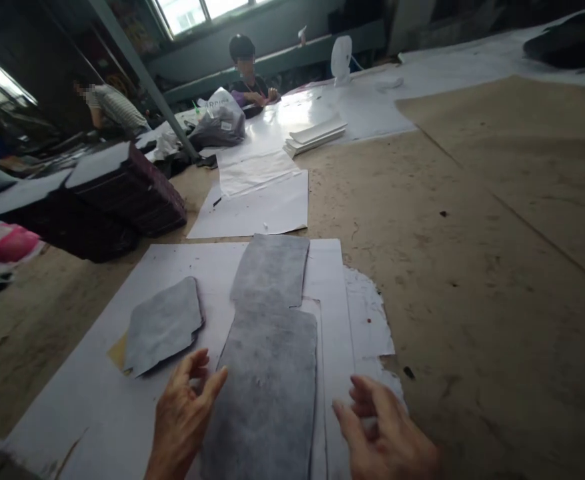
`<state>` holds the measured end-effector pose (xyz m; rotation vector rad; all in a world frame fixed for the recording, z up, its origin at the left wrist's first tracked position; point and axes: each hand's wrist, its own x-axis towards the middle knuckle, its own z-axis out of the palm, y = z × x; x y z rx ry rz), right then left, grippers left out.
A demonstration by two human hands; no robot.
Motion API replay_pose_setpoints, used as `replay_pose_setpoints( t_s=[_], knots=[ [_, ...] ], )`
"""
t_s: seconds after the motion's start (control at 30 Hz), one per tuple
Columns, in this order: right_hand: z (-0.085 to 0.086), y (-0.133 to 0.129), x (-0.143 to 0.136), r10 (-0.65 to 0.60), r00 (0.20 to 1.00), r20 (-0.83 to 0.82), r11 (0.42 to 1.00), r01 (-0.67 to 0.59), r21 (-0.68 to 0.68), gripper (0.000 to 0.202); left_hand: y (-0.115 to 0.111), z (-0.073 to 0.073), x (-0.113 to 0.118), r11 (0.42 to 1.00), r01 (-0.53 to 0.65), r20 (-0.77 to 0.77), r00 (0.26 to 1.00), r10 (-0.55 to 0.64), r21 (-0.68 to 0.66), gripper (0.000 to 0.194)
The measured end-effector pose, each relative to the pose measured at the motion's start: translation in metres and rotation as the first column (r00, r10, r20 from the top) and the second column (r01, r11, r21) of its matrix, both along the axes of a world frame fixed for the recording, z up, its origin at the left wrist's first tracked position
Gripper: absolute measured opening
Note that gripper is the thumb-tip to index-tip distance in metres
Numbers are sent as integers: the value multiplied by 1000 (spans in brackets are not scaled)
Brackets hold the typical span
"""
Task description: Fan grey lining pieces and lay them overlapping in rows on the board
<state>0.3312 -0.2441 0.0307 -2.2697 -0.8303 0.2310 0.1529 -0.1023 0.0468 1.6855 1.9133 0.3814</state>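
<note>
A long grey sheet (267, 393) lies flat on the white board (97, 393) in front of me. Beyond its far end, and meeting it, is a shorter grey piece (272, 270). To the left rests a small stack of grey cut pieces (165, 323), with a yellowish corner (118, 352) poking out beneath. My left hand (185, 407) hovers by the long sheet's left edge, thumb and fingers apart, holding nothing. On the other side my right hand (379, 427) is raised past the sheet's right edge, its fingers loosely curled and apart from the thumb, with nothing visible in it.
Dark stacked blocks of material (132, 193) stand at the left. Farther off are white sheets (257, 200), a white stack (317, 133), a grey bag (219, 127) and a slanted post (142, 73). One person (249, 87) sits across the table; another (115, 107) bends at far left.
</note>
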Motion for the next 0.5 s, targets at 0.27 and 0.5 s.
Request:
replay_pose_setpoints(
  t_s=[0.27,0.5],
  knots=[
    [2,87,27,433,866,251,900,-399,-176,53,19,-4,18,989,125,-134,982,-135,-79,34],
    [2,99,33,425,904,38,857,-389,-337,26,17,-5,17,976,199,-200,957,-212,-84,11]
  ],
)
